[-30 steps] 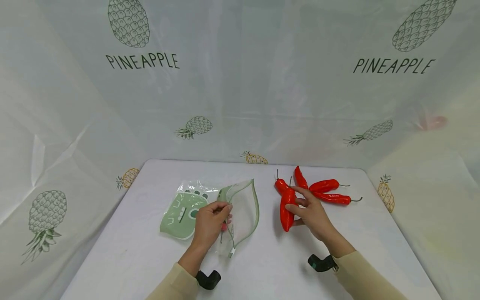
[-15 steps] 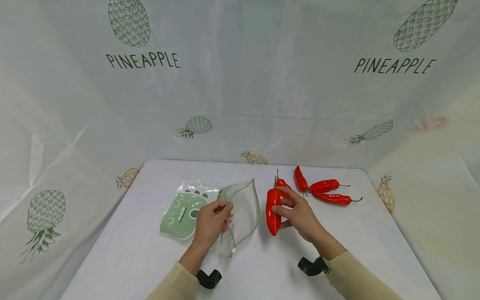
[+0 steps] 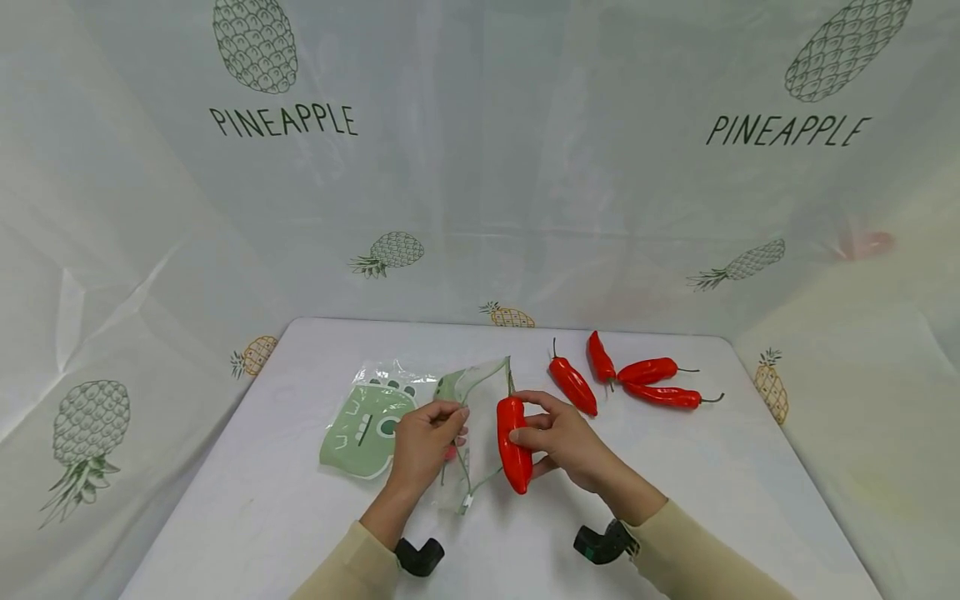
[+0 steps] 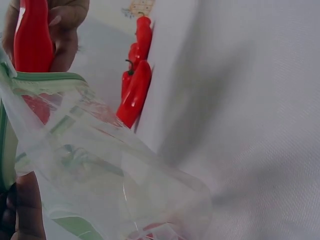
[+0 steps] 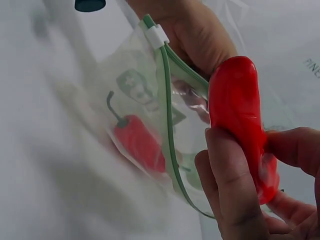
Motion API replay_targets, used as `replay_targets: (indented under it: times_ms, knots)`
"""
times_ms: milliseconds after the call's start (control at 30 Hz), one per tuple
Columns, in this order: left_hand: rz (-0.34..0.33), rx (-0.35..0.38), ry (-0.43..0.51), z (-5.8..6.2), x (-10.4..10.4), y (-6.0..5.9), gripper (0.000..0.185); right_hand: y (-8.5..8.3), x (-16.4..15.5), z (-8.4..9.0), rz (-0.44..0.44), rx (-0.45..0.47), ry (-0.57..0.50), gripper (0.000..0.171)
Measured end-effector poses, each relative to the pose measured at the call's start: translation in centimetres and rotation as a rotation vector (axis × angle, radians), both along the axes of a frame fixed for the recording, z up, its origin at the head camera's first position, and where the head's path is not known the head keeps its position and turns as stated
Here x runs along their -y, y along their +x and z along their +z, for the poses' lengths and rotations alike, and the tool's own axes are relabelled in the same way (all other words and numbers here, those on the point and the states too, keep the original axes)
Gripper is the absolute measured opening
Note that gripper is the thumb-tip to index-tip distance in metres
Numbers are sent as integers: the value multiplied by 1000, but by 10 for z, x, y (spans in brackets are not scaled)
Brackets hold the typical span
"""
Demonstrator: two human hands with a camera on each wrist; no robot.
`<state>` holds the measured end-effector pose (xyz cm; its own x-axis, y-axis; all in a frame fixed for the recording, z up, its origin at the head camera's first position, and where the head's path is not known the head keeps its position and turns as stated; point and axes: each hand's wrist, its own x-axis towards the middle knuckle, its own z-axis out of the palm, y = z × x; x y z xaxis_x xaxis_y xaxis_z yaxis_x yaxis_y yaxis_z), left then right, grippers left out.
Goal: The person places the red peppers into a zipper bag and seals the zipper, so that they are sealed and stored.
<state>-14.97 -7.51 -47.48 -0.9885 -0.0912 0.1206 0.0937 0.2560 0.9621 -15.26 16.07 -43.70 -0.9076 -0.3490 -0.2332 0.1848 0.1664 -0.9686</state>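
Pepper [image 3: 513,444], red and glossy, was gripped in the right hand [image 3: 558,437], the fingers [image 5: 232,192] and thumb curled round its body, stem up and blunt tip down. It hung just off the counter [image 3: 675,467], right beside the open mouth of the bag [image 3: 480,417], touching or nearly touching the green zip rim (the head view could not settle which). The left hand [image 3: 423,442] pinched the near lip of the bag, fingers clenched on the plastic, holding the mouth apart. The right wrist view showed one pepper already lying inside the clear bag [image 5: 140,145], with the white slider [image 5: 156,34] at the end of the zip, next to the left hand.

Judging from this, the step in hand was loading: a pepper stood at the opening, not yet in. The next move would call for tilting the tip toward the gap and sliding it between the two zip lips while the left hand kept them spread; the soft plastic could fold shut, so the mouth needed to stay wide.

Farther right on the counter lay four more peppers [image 3: 645,379] in a loose cluster, well apart from the bag. Behind stood a pale curtain [image 3: 480,167] printed with pineapples.
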Motion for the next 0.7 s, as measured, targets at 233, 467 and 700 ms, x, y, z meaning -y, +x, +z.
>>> replay_targets:
  times_ms: [233, 467, 700]
  knots:
    - [-24, 22, -6, 2, -2, 2, 14, -5, 13, -6, 15, 28, 12, 65]
    - [-49, 54, -14, 3, -5, 7, 15, -12, 25, -7, -42, 33, 58, 65]
    - [-66, 43, -19, 3, -11, 12, 12, -18, 34, -10, -123, 8, 106, 66]
